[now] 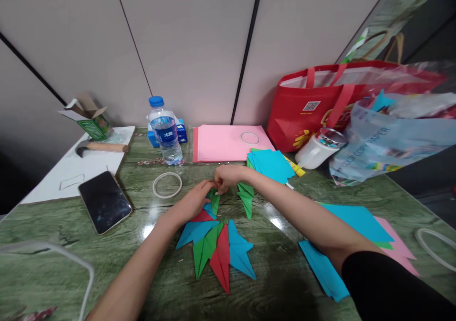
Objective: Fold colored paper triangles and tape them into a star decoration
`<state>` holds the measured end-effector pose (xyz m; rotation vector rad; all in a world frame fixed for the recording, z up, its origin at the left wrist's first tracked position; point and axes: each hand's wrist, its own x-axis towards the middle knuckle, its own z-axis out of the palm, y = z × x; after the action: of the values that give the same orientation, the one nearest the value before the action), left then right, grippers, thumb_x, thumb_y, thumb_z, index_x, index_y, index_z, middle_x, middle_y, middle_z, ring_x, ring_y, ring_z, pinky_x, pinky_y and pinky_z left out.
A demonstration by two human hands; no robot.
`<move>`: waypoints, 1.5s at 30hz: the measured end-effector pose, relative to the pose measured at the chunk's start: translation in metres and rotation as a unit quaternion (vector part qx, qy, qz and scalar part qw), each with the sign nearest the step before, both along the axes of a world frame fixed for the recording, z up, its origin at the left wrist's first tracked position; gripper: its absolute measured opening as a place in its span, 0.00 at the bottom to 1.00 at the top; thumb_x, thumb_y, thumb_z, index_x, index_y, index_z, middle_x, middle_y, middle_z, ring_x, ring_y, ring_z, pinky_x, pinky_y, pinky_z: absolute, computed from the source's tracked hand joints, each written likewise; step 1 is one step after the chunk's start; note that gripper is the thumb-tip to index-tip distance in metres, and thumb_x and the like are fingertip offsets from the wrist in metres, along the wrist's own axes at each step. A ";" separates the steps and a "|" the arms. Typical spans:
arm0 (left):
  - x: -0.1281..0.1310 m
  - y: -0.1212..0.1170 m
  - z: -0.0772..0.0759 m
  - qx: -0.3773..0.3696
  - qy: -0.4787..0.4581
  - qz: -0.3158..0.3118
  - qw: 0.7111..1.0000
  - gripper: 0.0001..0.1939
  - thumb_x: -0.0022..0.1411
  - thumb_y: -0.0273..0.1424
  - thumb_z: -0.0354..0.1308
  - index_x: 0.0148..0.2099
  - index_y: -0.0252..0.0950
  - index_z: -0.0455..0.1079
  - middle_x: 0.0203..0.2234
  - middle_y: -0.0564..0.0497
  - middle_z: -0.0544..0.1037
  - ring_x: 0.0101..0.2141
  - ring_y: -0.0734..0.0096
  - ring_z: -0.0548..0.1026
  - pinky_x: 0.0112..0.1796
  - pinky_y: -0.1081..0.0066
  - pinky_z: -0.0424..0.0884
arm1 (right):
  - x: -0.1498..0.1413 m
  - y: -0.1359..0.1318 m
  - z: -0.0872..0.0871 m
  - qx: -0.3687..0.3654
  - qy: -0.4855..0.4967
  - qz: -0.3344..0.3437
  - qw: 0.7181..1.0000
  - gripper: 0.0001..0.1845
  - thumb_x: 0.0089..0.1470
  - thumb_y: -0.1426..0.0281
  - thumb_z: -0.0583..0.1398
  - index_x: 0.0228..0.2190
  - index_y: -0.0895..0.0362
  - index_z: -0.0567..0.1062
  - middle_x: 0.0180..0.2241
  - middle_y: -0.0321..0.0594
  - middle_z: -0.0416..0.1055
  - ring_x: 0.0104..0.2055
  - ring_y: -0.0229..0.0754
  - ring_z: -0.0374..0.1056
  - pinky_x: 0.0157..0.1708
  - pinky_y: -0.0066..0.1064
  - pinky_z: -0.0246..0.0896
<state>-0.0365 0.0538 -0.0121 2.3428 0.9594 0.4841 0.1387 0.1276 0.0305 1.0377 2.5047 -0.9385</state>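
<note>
My left hand (195, 198) reaches in from the left, its fingers closed on the upper end of a green folded paper piece (215, 204). My right hand (227, 176) is bent into a pinch right beside it. A small whitish bit shows at its fingertips, too small to name. Below lies a curved fan of joined folded paper pieces (223, 252) in blue, green and red, with part of it behind my left hand. Another green folded piece (245, 198) lies apart, under my right wrist.
Rolls of tape (154, 188), a phone (104, 202), a hammer (107, 146) and a water bottle (166, 133) stand or lie at left. Pink paper (221, 143) and blue sheets (270, 165) lie behind my hands. A red bag (295, 107), white cup (317, 151) and more blue paper (351, 219) are at right.
</note>
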 end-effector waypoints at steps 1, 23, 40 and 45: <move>0.000 0.000 -0.001 0.003 0.001 -0.001 1.000 0.22 0.53 0.16 0.50 0.50 0.37 0.61 0.50 0.45 0.67 0.52 0.63 0.66 0.52 0.62 0.63 | 0.002 0.001 -0.001 0.011 0.006 0.008 1.000 0.04 0.42 0.72 0.65 0.21 0.60 0.78 0.18 0.34 0.72 0.22 0.34 0.64 0.21 0.24 0.51; -0.003 0.004 -0.003 -0.003 0.014 0.032 0.999 0.09 0.54 0.18 0.54 0.38 0.34 0.64 0.44 0.46 0.68 0.46 0.63 0.69 0.47 0.63 0.67 | -0.024 0.003 0.011 -0.065 -0.130 0.019 0.989 0.14 0.42 0.67 0.66 0.30 0.64 0.77 0.28 0.43 0.76 0.32 0.43 0.73 0.29 0.27 0.64; -0.003 0.003 -0.004 0.010 -0.006 0.036 0.999 0.11 0.54 0.18 0.54 0.40 0.36 0.67 0.44 0.47 0.69 0.46 0.63 0.70 0.48 0.63 0.67 | -0.034 0.006 0.007 -0.083 -0.151 0.011 0.985 0.18 0.38 0.67 0.68 0.32 0.65 0.76 0.29 0.42 0.75 0.31 0.44 0.74 0.27 0.27 0.68; -0.004 0.004 -0.008 0.029 -0.006 0.024 0.999 0.12 0.55 0.18 0.54 0.42 0.35 0.70 0.45 0.45 0.69 0.47 0.63 0.70 0.50 0.63 0.67 | -0.035 0.008 0.004 -0.090 -0.159 0.004 0.983 0.21 0.37 0.68 0.69 0.34 0.67 0.75 0.31 0.44 0.75 0.31 0.45 0.74 0.27 0.29 0.68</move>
<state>-0.0403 0.0580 -0.0198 2.3699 1.0115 0.5513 0.1036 0.1355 0.0343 1.0273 2.1212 -0.8968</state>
